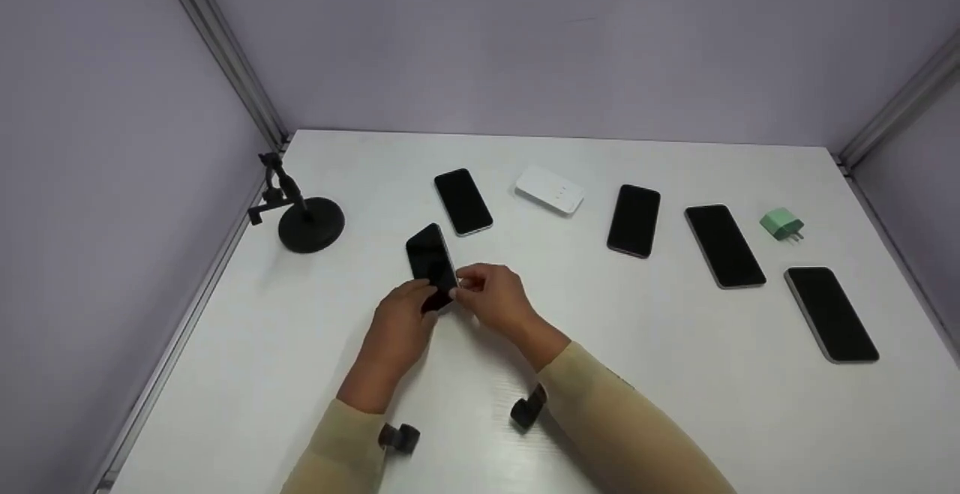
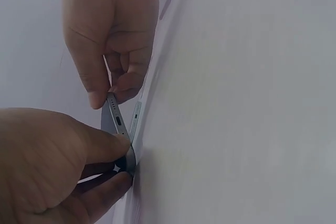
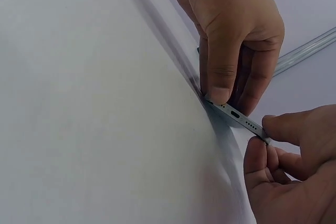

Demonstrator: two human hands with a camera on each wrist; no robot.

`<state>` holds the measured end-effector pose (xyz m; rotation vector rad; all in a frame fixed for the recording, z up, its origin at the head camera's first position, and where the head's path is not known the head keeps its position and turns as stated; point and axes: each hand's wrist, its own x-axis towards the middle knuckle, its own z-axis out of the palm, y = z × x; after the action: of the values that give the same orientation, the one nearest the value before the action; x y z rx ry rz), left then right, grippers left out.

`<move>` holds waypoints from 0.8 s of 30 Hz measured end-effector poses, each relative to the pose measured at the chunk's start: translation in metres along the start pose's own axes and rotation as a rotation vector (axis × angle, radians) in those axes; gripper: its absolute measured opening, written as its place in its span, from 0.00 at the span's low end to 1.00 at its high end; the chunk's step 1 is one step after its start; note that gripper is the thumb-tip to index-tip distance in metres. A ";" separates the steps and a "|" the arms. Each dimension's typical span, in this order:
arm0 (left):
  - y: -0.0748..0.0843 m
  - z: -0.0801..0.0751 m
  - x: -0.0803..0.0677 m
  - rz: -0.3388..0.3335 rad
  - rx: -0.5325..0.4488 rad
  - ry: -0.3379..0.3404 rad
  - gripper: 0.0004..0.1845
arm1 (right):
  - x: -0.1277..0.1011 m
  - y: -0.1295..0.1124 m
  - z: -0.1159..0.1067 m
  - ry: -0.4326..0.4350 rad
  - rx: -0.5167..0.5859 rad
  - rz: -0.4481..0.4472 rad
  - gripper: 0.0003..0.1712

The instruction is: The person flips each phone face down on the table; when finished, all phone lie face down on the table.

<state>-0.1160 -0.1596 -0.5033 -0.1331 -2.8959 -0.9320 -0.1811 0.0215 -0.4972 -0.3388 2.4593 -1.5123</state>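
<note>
A black-screened smartphone (image 1: 429, 252) is held by both hands at its near end, screen facing up. My left hand (image 1: 399, 329) grips its near left corner, with fingers over the screen and the thumb at the lower edge. With thumb and fingertips, my right hand (image 1: 499, 300) pinches the near right corner. Both wrist views show the phone's bottom edge with its charging port, tilted between the two hands. Just beyond it lies another black-screened phone (image 1: 463, 202) on the white table (image 1: 570, 374).
At the left is a black stand (image 1: 311, 226) with a round base. A white power bank (image 1: 550, 190) lies at the back. Towards the right are a phone (image 1: 634, 221), a second phone (image 1: 725, 247), a third phone (image 1: 832, 315) and a green plug adapter (image 1: 781, 223). Walls enclose the table.
</note>
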 end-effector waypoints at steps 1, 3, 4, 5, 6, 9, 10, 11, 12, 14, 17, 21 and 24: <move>0.000 -0.001 0.000 -0.005 -0.011 0.001 0.20 | -0.001 -0.001 0.000 -0.004 0.012 0.011 0.18; -0.001 -0.002 -0.001 -0.014 -0.036 -0.001 0.21 | -0.003 -0.002 0.000 -0.009 0.031 0.029 0.15; -0.001 -0.003 -0.001 -0.018 -0.050 -0.002 0.21 | -0.004 -0.003 0.000 -0.010 0.041 0.034 0.14; -0.002 -0.003 -0.001 -0.022 -0.063 -0.003 0.22 | -0.006 -0.004 0.000 -0.010 0.044 0.033 0.13; -0.002 -0.004 -0.001 -0.027 -0.078 -0.003 0.22 | -0.007 -0.005 0.000 -0.006 0.042 0.032 0.12; -0.004 -0.006 0.002 -0.042 -0.111 -0.002 0.22 | -0.012 -0.006 0.001 0.019 0.003 0.010 0.09; -0.005 -0.007 0.004 -0.054 -0.129 0.000 0.22 | -0.013 -0.006 0.002 0.032 -0.014 0.000 0.08; -0.006 -0.007 0.006 -0.064 -0.143 0.002 0.23 | -0.014 -0.006 0.003 0.048 -0.032 -0.007 0.08; -0.007 -0.007 0.010 -0.076 -0.162 0.005 0.23 | -0.016 -0.006 0.004 0.064 -0.049 -0.011 0.08; -0.008 -0.008 0.018 -0.114 -0.198 0.013 0.26 | -0.019 -0.007 0.006 0.097 -0.078 -0.021 0.07; -0.009 -0.010 0.034 -0.184 -0.245 0.031 0.28 | -0.023 -0.008 0.011 0.139 -0.103 -0.031 0.06; -0.008 -0.014 0.056 -0.272 -0.253 0.044 0.30 | -0.030 -0.012 0.018 0.169 -0.114 -0.051 0.06; -0.007 -0.018 0.069 -0.327 -0.250 0.024 0.33 | -0.035 -0.014 0.023 0.179 -0.120 -0.080 0.05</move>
<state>-0.1842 -0.1720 -0.4844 0.3413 -2.8160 -1.3345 -0.1396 0.0066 -0.4919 -0.3405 2.7140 -1.4891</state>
